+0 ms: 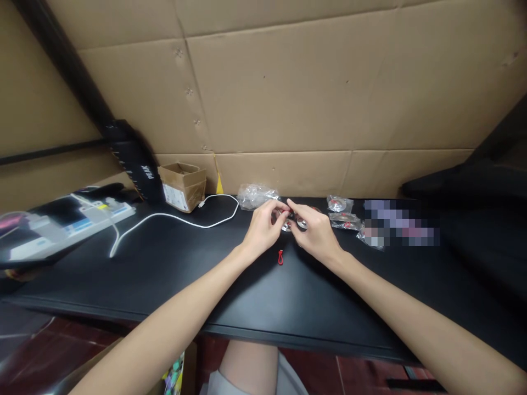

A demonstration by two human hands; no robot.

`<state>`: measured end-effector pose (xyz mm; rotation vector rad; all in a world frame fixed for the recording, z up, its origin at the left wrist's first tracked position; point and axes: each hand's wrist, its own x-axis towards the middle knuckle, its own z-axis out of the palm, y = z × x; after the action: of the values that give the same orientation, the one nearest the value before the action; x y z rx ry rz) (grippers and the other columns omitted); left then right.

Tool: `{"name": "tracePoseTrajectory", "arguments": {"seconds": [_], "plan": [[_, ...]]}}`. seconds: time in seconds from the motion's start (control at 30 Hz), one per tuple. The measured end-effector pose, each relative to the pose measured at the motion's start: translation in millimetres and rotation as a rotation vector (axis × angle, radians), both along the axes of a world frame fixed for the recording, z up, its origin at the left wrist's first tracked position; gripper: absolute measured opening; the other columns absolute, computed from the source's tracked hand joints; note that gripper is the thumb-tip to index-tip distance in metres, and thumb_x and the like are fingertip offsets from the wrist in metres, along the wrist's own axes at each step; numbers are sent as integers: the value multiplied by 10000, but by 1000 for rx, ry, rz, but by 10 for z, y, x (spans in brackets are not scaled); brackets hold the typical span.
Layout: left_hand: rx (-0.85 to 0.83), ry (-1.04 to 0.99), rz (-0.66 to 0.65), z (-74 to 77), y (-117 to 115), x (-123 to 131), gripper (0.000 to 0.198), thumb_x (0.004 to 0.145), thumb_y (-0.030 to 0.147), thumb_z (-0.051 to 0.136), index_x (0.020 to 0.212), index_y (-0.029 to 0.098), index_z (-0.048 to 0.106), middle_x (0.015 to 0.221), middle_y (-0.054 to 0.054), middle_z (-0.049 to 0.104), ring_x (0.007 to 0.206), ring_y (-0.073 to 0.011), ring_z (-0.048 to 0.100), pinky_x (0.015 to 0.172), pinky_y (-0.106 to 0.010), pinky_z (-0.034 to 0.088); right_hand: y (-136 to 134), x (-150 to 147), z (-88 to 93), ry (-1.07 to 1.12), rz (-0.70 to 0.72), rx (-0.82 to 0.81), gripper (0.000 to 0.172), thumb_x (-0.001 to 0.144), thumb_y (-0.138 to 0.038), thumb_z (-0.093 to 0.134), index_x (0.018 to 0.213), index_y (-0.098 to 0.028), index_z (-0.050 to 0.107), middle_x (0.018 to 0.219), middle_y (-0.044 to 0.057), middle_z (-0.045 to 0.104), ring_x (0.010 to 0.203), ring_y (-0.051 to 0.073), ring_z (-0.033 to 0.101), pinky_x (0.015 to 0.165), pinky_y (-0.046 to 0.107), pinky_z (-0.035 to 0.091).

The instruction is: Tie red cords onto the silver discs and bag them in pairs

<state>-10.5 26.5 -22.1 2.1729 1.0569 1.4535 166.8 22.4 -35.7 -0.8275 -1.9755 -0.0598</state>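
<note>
My left hand (265, 226) and my right hand (315, 230) meet at the middle of the black table (164, 274), fingers pinched together on a small silver round part with a red bit (290, 219). The hands hide most of it. A small red loop (280, 257) lies on the table just in front of my hands. Small clear bags holding similar silver and red parts (343, 215) lie to the right of my right hand.
A crumpled clear plastic bag (255, 195) lies behind my left hand. A white cable (181, 220) runs left toward a white power strip (107, 211). A small open cardboard box (183, 186) stands at the back left. Cardboard sheets (308, 99) form the back wall.
</note>
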Motion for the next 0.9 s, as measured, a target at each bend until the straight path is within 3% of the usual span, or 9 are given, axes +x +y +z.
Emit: {"name": "tracePoseTrajectory", "arguments": {"seconds": [0.33,0.53,0.7,0.9], "plan": [[-40,-134,-22,27,-26,-3,77,920,191,705,997,185,697,951,-45,752,802,-153,689,712,-275,531,-43,-38,31,34,63,8,586,933,-71,578,1501,-215,564,1302,118,721,1087,255,735,984,441,610],[-75,-132,3,19,7,-14,214,905,240,747,1102,194,679,1108,-74,751,877,-167,713,725,-283,547,-31,-41,21,59,-20,3,583,894,-45,585,1458,-191,586,1239,114,738,1074,257,729,960,418,612],[-210,-85,-22,-7,-9,22,553,847,343,826,1338,217,606,1244,-117,725,996,-220,719,763,-315,576,-6,-17,21,56,-15,-4,583,881,-51,565,1443,-206,590,1242,121,728,1099,271,716,958,439,606],[-222,-59,-60,-76,5,46,524,861,365,809,1335,240,622,1185,-88,751,968,-223,726,764,-324,577,15,-21,-22,18,4,-19,654,850,-47,591,1483,-209,560,1276,117,709,1130,273,704,1000,445,592]]}}
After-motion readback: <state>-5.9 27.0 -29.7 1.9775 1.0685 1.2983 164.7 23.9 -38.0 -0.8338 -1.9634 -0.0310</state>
